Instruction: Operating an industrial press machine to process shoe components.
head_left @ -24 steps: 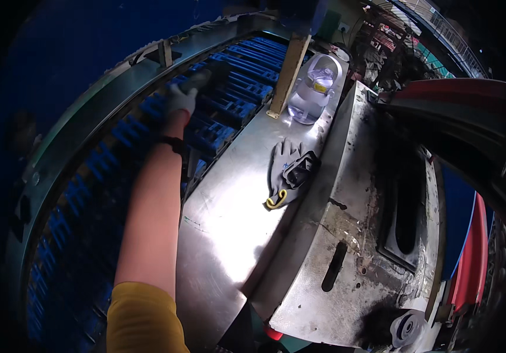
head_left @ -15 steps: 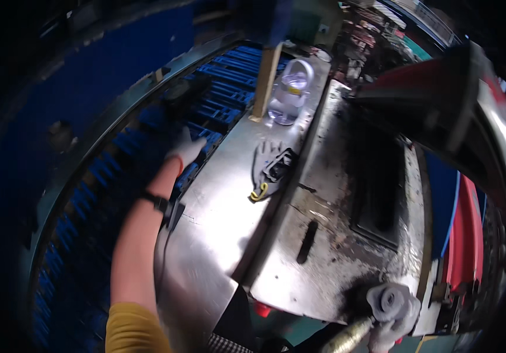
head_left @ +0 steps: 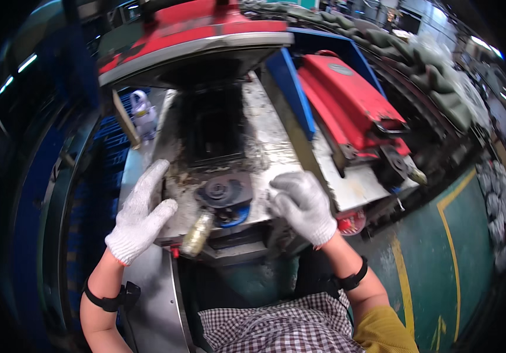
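Observation:
Both my hands wear white knit gloves. My left hand (head_left: 141,215) hovers at the left edge of the pale, stained machine bed (head_left: 273,138), its thumb and fingers apart and nothing in them. My right hand (head_left: 306,209) is over the bed's right front side, fingers loosely bent and slightly blurred; I see nothing in it. Between them sits a dark metal latch plate (head_left: 223,189) with a round boss. From it a handle wrapped in yellowish tape (head_left: 197,234) points toward me. Behind the plate lies a black rectangular mould (head_left: 213,126), beneath a raised red lid (head_left: 206,29).
A second red lid (head_left: 347,97) lies lowered on the right, beside a blue panel (head_left: 291,88). At the far left stand a clear plastic jug (head_left: 143,115), a wooden post (head_left: 124,120) and a blue-slatted conveyor (head_left: 109,141). Yellow lines mark the green floor (head_left: 370,282).
The view has swung right to face the machine. My left hand has come back from over the blue slats. My right hand has left the round boss on the latch plate.

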The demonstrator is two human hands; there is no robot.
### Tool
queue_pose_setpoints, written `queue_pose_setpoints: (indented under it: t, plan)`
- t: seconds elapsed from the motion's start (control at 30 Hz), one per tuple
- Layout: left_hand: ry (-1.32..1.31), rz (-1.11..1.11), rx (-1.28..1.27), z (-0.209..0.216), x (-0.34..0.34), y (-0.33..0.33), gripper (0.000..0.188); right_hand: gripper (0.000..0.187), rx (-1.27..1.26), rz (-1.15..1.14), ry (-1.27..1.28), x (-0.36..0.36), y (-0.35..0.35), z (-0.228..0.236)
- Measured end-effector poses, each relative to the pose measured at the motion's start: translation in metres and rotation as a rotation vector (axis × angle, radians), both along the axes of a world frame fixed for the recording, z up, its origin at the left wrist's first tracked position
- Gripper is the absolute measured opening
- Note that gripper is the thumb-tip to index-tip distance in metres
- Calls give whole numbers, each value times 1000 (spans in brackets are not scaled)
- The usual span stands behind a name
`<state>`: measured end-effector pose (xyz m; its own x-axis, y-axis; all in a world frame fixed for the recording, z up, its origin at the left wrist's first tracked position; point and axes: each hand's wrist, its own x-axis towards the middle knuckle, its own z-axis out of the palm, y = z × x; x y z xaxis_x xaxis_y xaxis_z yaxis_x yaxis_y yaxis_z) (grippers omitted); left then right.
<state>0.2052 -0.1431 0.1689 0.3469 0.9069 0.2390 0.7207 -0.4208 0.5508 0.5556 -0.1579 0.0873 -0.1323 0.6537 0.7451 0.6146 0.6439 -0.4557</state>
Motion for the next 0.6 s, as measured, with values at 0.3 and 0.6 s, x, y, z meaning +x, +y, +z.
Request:
queue_pose_setpoints:
  t: [0.3,0.6]
  plan:
    - [56,-446,184,19,81,-36,70,36,-203,-706,-43,256,-22,27]
    - [-537,862,148,-127,-41,-136,73,46,99,-924,-1192,328,-30,-7]
